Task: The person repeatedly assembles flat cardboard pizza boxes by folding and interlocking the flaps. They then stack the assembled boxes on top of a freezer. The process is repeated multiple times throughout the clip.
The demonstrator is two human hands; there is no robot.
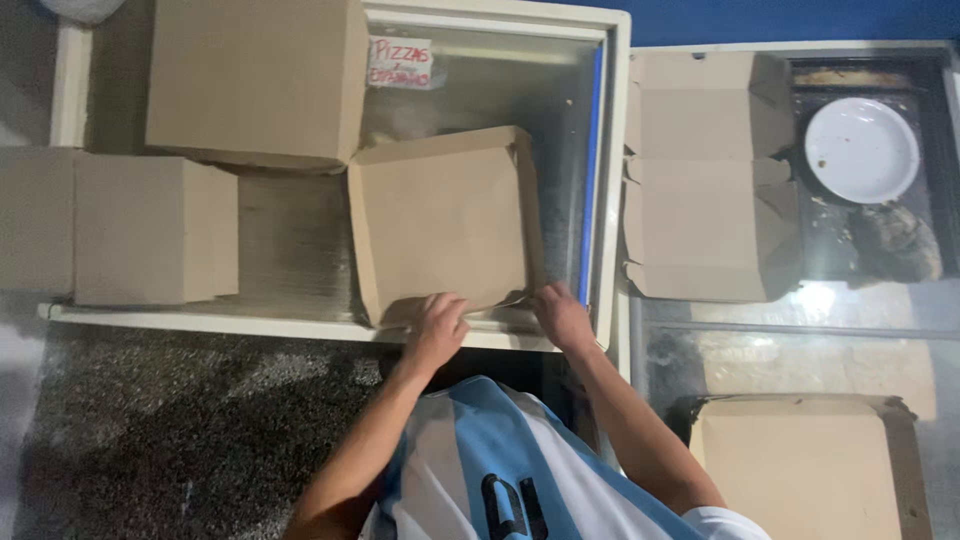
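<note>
A: Far left, two closed cardboard boxes (150, 228), a bigger one (255, 80) behind them, all on the white-framed glass lid (300, 328)

B: And the hands?

A: Left hand (435, 330) curled over the near edge of the flat pizza box (445, 220), fingers bent onto the flap. Right hand (562, 315) pinches the near right corner, fingers narrow

B: Further right?

A: An unfolded box (705, 175) lies open, nothing in it. Beyond it a white plate (862, 150) with crumbs, another folded box (800, 465) nearer
</note>
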